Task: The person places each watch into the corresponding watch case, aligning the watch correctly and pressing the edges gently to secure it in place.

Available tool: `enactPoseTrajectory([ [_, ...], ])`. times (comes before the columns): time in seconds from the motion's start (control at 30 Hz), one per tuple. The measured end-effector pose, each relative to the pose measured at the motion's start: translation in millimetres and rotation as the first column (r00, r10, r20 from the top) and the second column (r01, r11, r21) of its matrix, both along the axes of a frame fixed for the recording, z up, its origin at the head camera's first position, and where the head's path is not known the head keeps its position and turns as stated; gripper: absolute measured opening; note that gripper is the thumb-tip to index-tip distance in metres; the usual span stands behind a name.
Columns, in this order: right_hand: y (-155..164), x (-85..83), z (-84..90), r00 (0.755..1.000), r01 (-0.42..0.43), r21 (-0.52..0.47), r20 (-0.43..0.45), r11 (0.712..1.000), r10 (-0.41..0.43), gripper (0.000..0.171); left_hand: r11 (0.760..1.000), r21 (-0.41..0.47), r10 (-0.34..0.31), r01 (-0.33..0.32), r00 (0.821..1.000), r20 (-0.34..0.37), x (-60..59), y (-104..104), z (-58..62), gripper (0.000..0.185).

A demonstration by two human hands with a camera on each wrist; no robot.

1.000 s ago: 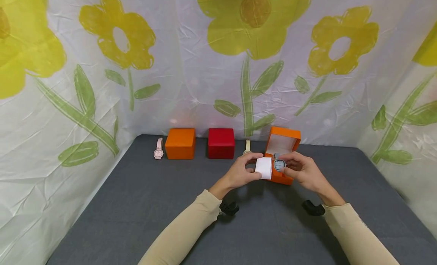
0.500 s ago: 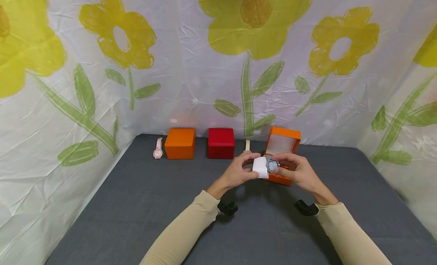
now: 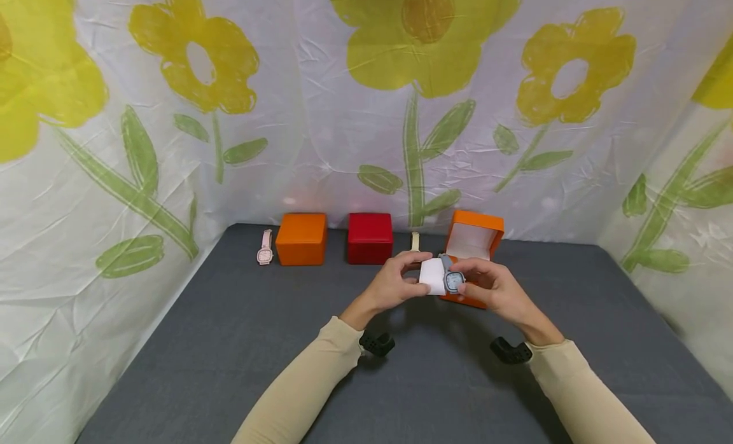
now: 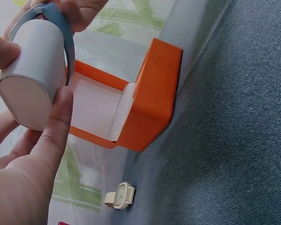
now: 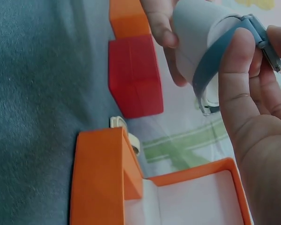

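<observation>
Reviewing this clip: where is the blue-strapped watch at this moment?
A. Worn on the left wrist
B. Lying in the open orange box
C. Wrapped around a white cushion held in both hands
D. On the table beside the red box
C: the watch is strapped round the white cushion, held by the left hand and right hand above the open orange box, whose inside shows bare.

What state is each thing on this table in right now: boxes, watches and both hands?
Open orange box: lid up, empty.
Closed orange box: shut.
Red box: shut.
Blue watch: strapped round the white cushion, held up.
Pink watch: lying flat.
Cream watch: lying flat.
Left hand: gripping cushion.
Right hand: pinching blue watch.
</observation>
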State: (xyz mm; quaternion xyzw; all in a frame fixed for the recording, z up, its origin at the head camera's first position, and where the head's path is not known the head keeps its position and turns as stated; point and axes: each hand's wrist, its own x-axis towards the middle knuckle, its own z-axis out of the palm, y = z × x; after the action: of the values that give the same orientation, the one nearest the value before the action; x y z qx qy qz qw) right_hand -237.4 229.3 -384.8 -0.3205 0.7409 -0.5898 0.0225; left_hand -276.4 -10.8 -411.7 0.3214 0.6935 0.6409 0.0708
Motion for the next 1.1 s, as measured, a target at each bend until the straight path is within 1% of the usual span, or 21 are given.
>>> enactPoseTrajectory([
  [0.1,0,0.4,-1.0,1.0,-0.013,-0.016,0.009,1.0,0.013,0.029,1.0,-0.01,0.024,-0.024,1.0,-0.013,1.1,0,0.0,0.054],
  [0.2,1,0.7,-2.4,0.999,-0.027,-0.016,0.018,1.0,0.027,0.03,0.999,-0.021,0.028,-0.029,0.999,-0.024,3.6,1,1.6,0.055],
  [0.3,-1,1.2,-2.2,1.0,-0.016,-0.005,0.014,1.0,0.016,0.031,0.999,-0.026,0.039,-0.039,0.999,-0.025,5.2,2,3.4,0.055],
  [0.4,-5,2.3,-1.5,0.999,0.021,-0.004,-0.026,1.0,-0.021,0.038,0.997,-0.033,0.068,-0.068,0.998,-0.019,5.6,3,4.5,0.055],
  [0.5,-11,3.9,-2.7,0.99,0.086,0.001,-0.108,0.996,-0.085,0.049,0.994,-0.034,0.103,-0.103,0.995,-0.007,4.4,3,4.6,0.055],
  [0.53,-13,4.5,-3.8,0.984,0.114,0.015,-0.142,0.993,-0.111,0.053,0.993,-0.037,0.113,-0.113,0.994,-0.001,4.2,2,4.7,0.055],
  [0.6,-18,5.4,-6.5,0.959,0.191,0.062,-0.225,0.98,-0.172,0.059,0.991,-0.031,0.129,-0.129,0.992,0.009,3.5,2,4.8,0.055],
  [0.67,-22,6.1,-9.7,0.92,0.282,0.12,-0.314,0.952,-0.233,0.062,0.99,-0.022,0.137,-0.136,0.99,0.021,3.1,2,5.3,0.055],
  [0.73,-24,6.7,-12.4,0.874,0.366,0.163,-0.398,0.916,-0.278,0.065,0.991,-0.014,0.135,-0.134,0.99,0.029,3.2,1,5.7,0.055],
  [0.8,-26,7.1,-14.3,0.836,0.419,0.179,-0.459,0.89,-0.301,0.067,0.992,-0.009,0.125,-0.125,0.991,0.037,3.5,1,6.1,0.055],
  [0.83,-26,7.1,-15.0,0.821,0.433,0.179,-0.482,0.883,-0.305,0.067,0.993,-0.007,0.12,-0.12,0.992,0.042,3.7,1,6.4,0.056],
  [0.9,-26,7.3,-15.6,0.804,0.441,0.174,-0.513,0.881,-0.301,0.066,0.994,-0.011,0.112,-0.112,0.992,0.051,4.0,1,6.9,0.057],
  [1.1,-26,6.3,-16.3,0.78,0.441,0.147,-0.55,0.885,-0.297,0.066,0.995,-0.022,0.099,-0.098,0.992,0.073,5.8,0,10.5,0.064],
])
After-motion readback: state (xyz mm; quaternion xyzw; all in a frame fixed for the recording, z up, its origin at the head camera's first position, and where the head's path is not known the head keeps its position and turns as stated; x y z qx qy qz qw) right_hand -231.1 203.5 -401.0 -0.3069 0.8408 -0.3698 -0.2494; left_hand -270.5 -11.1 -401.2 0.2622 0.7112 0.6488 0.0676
